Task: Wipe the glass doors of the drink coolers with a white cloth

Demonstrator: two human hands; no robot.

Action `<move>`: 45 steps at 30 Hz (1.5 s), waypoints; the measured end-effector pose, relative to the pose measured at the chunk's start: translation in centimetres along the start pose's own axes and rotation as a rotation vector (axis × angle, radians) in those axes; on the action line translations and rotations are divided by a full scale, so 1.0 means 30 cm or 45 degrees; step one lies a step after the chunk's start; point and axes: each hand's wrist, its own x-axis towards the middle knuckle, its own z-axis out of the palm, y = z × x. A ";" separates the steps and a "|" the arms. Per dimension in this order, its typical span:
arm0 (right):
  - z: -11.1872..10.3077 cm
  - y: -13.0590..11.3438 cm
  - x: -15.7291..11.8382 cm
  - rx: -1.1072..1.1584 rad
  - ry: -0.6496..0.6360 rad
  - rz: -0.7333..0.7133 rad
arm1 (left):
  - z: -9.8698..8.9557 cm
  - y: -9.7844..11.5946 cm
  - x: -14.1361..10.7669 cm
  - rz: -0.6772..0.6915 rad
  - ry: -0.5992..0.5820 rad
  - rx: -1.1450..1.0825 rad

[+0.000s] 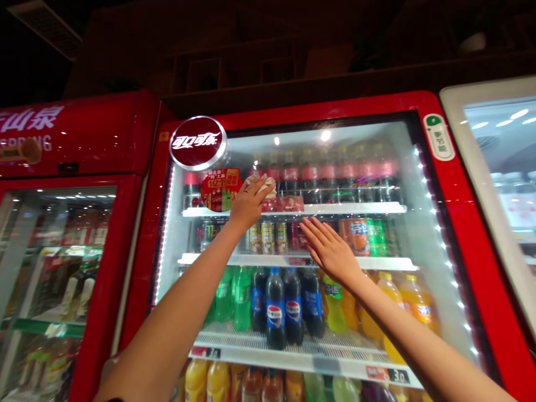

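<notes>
My left hand (pixel 247 205) presses a pale, crumpled cloth (pixel 268 187) to the glass door (pixel 251 145) of a red drinks fridge. The cloth shows around the fingertips, and the rest lies hidden under the palm. Just left of that hand is a round red sticker (pixel 213 195) on the glass. Lower and to the right, my right hand (pixel 329 248) rests flat at the door with its fingers stretched out and nothing in it. Behind the glass, cola bottles (pixel 291 176) stand on the top shelf, above a row of cans (pixel 268 237).
Dark blue-label bottles (pixel 275 310), green bottles (pixel 242 298) and orange bottles (pixel 419 301) fill the lower shelf. A round lit sign (pixel 197 143) juts at the door's upper left. Another red fridge (pixel 96 139) stands left, a white one (pixel 498 167) right.
</notes>
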 end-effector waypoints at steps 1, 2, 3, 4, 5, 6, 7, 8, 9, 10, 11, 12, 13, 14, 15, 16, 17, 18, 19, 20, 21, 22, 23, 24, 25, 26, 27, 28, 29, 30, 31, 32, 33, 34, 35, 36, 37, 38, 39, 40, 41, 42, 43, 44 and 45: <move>-0.001 0.001 -0.001 -0.001 -0.008 0.001 | -0.024 -0.034 -0.008 0.049 -0.040 0.010; -0.002 0.002 -0.001 0.003 -0.018 0.002 | -0.050 -0.074 -0.014 0.051 -0.055 0.022; -0.002 0.002 -0.002 0.008 -0.026 0.002 | -0.073 -0.115 -0.018 0.001 -0.040 0.032; -0.003 0.003 -0.002 0.013 -0.032 0.002 | -0.092 -0.153 -0.021 -0.092 0.003 0.039; -0.003 0.003 -0.003 0.015 -0.035 0.002 | -0.106 -0.186 -0.022 -0.211 0.062 0.043; -0.002 0.004 -0.003 0.014 -0.036 -0.001 | -0.114 -0.211 -0.024 -0.328 0.120 0.043; -0.002 0.004 -0.004 0.012 -0.036 -0.002 | -0.115 -0.225 -0.026 -0.426 0.167 0.040; -0.002 0.005 -0.005 0.009 -0.037 -0.002 | -0.110 -0.228 -0.030 -0.498 0.199 0.035; -0.002 0.005 -0.005 0.007 -0.040 -0.003 | -0.101 -0.221 -0.036 -0.546 0.219 0.028; -0.002 0.005 -0.006 0.008 -0.045 -0.004 | -0.088 -0.205 -0.043 -0.572 0.229 0.020; -0.003 0.005 -0.006 0.010 -0.051 -0.004 | -0.074 -0.183 -0.051 -0.574 0.228 0.012; -0.003 0.005 -0.005 0.010 -0.059 -0.004 | -0.060 -0.159 -0.057 -0.555 0.220 0.004; -0.004 0.005 -0.005 0.007 -0.066 -0.003 | -0.047 -0.134 -0.059 -0.520 0.206 -0.002; -0.005 0.004 -0.005 0.002 -0.071 -0.002 | -0.038 -0.113 -0.056 -0.472 0.186 -0.004; -0.006 0.004 -0.005 -0.004 -0.075 0.000 | -0.032 -0.096 -0.048 -0.419 0.163 -0.004; -0.007 0.004 -0.005 -0.010 -0.075 0.001 | -0.029 -0.084 -0.033 -0.370 0.143 -0.004; -0.008 0.003 -0.004 -0.017 -0.072 0.004 | -0.028 -0.077 -0.014 -0.336 0.127 -0.005; -0.008 0.003 -0.004 -0.023 -0.068 0.004 | -0.029 -0.072 0.008 -0.321 0.117 -0.009; -0.009 0.004 -0.004 -0.027 -0.065 0.002 | -0.028 -0.068 0.029 -0.327 0.117 -0.016; -0.010 0.004 -0.004 -0.029 -0.064 -0.003 | -0.025 -0.063 0.047 -0.354 0.129 -0.025; -0.010 0.004 -0.004 -0.027 -0.065 -0.007 | -0.019 -0.053 0.059 -0.391 0.149 -0.034; -0.011 0.005 -0.004 -0.021 -0.070 -0.011 | -0.011 -0.041 0.064 -0.422 0.165 -0.043; -0.012 0.005 -0.004 -0.012 -0.077 -0.011 | -0.002 -0.026 0.062 -0.431 0.170 -0.051; -0.012 0.006 -0.003 -0.002 -0.084 -0.008 | 0.007 -0.011 0.053 -0.411 0.159 -0.058; -0.013 0.006 -0.003 0.009 -0.090 -0.001 | 0.013 0.002 0.039 -0.362 0.136 -0.064; -0.013 0.006 -0.003 0.021 -0.094 0.008 | 0.014 0.009 0.023 -0.292 0.101 -0.069; -0.013 0.006 -0.003 0.034 -0.099 0.015 | 0.010 0.010 0.007 -0.214 0.062 -0.073; -0.014 0.005 -0.003 0.047 -0.105 0.021 | 0.002 0.005 -0.005 -0.142 0.027 -0.074; -0.014 0.005 -0.002 0.059 -0.114 0.027 | -0.009 -0.005 -0.011 -0.087 0.003 -0.073; -0.015 0.003 -0.002 0.070 -0.124 0.031 | -0.020 -0.018 -0.010 -0.048 -0.020 -0.066; -0.015 0.002 -0.001 0.076 -0.134 0.035 | -0.028 -0.030 -0.001 -0.062 -0.005 -0.057; -0.015 0.001 -0.001 0.079 -0.144 0.038 | -0.030 -0.037 0.013 -0.123 0.039 -0.052; -0.016 0.000 0.000 0.079 -0.149 0.041 | -0.026 -0.036 0.033 -0.200 0.088 -0.060; -0.016 -0.002 0.000 0.077 -0.151 0.044 | -0.014 -0.025 0.054 -0.279 0.129 -0.075; -0.016 -0.003 0.001 0.073 -0.147 0.047 | 0.003 -0.005 0.075 -0.345 0.157 -0.092; -0.015 -0.004 0.001 0.070 -0.138 0.049 | 0.023 0.024 0.092 -0.380 0.166 -0.110; -0.015 -0.005 0.002 0.067 -0.126 0.050 | 0.043 0.058 0.104 -0.380 0.161 -0.125; -0.014 -0.005 0.003 0.067 -0.114 0.049 | 0.061 0.092 0.109 -0.343 0.144 -0.137; -0.013 -0.005 0.003 0.069 -0.104 0.047 | 0.073 0.123 0.106 -0.277 0.119 -0.143; -0.013 -0.005 0.003 0.074 -0.098 0.044 | 0.079 0.147 0.098 -0.196 0.088 -0.145; -0.013 -0.005 0.003 0.082 -0.098 0.043 | 0.076 0.161 0.085 -0.110 0.050 -0.141; -0.012 -0.005 0.003 0.090 -0.102 0.047 | 0.067 0.164 0.071 -0.029 0.005 -0.132; -0.012 -0.005 0.002 0.099 -0.110 0.053 | 0.052 0.158 0.058 0.040 -0.043 -0.116; -0.012 -0.004 0.002 0.108 -0.119 0.059 | 0.035 0.144 0.049 0.092 -0.087 -0.096; -0.013 -0.004 0.001 0.115 -0.128 0.065 | 0.018 0.127 0.046 0.119 -0.118 -0.075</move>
